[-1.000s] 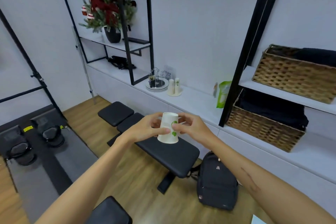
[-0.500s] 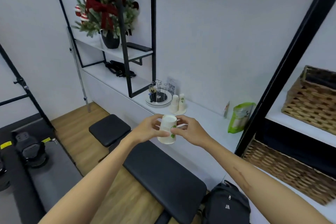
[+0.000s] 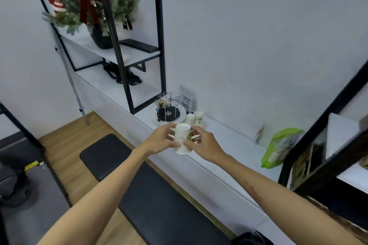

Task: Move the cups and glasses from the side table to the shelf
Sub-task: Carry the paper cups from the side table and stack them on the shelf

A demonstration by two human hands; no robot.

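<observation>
An upside-down white paper cup with a green mark (image 3: 182,139) is held in the air between both hands. My left hand (image 3: 159,141) grips its left side and my right hand (image 3: 203,144) pinches its right side. Just behind it, two more upside-down white cups (image 3: 195,119) stand on the long white shelf (image 3: 229,145) along the wall. The held cup hovers over the shelf's front edge, near those cups.
A round wire cup rack (image 3: 168,111) and a QR sign (image 3: 186,100) stand left of the cups. A green bag (image 3: 278,149) lies to the right. A black padded bench (image 3: 151,195) runs below my arms. Black frame posts (image 3: 161,36) rise from the shelf.
The view has closed in on the shelf. Both hands have carried the cup forward, from over the bench to just in front of the two standing cups.
</observation>
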